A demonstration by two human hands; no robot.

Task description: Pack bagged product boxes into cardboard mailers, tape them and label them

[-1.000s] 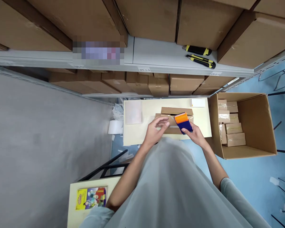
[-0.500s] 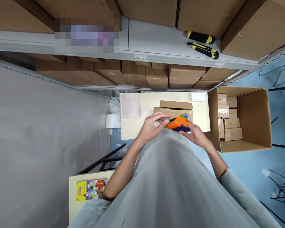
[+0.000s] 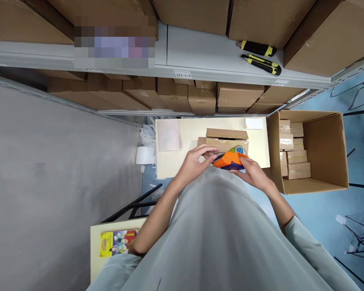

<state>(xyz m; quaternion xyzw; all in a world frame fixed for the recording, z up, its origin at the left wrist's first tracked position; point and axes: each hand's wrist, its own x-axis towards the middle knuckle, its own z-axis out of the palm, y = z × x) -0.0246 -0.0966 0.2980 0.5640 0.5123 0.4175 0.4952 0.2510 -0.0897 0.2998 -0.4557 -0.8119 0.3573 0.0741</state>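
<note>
In my right hand [image 3: 251, 171] I hold an orange and purple tape dispenser [image 3: 229, 160], with the thumb and fingers closed on its right end. A roll of tape [image 3: 239, 150] with a blue core shows at its far side. My left hand [image 3: 200, 161] pinches at the dispenser's dark left end; whether a strip of tape is between the fingertips is too small to make out. Just beyond both hands, a cardboard box [image 3: 227, 144] lies on the cream table [image 3: 192, 131], a narrow dark gap along its top.
At the right stands a large open carton [image 3: 324, 151] holding several small boxes [image 3: 297, 157]. Two utility knives [image 3: 261, 64] lie on the grey shelf [image 3: 197, 50] above. A white small box [image 3: 254, 123] rests on the table's far right; a colourful packet [image 3: 118, 242] is at lower left.
The dispenser has tilted slightly between my hands, which stay in nearly the same place. The whole view has shifted a little to the right.
</note>
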